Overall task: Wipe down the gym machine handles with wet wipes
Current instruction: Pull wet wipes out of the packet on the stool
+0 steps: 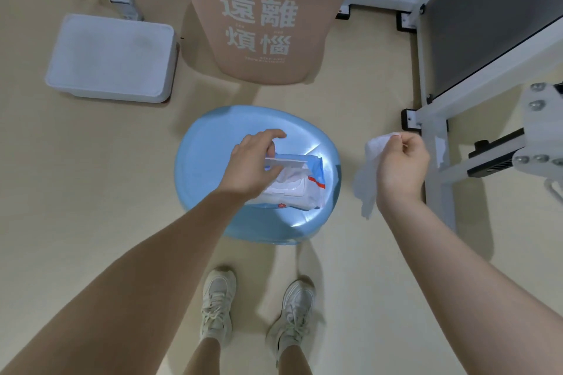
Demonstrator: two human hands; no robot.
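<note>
A pack of wet wipes point(300, 192) lies on a round blue stool point(207, 161) in front of me. Its white flip lid point(285, 164) stands raised, and a wipe pokes out of the opening. My left hand point(254, 161) is over the pack, with the thumb and fingers pinching the raised lid. My right hand point(400, 161) is to the right of the stool and grips a white wet wipe point(367, 173) that hangs down from its fingers. White gym machine frame parts point(432, 119) stand at the right; no handle grip shows plainly.
A pink trash bin point(259, 27) with white lettering stands just beyond the stool. A white lidded box point(112, 58) sits on the floor at the left. A grey padded panel point(487, 15) leans at the upper right. My shoes point(217, 298) are below the stool.
</note>
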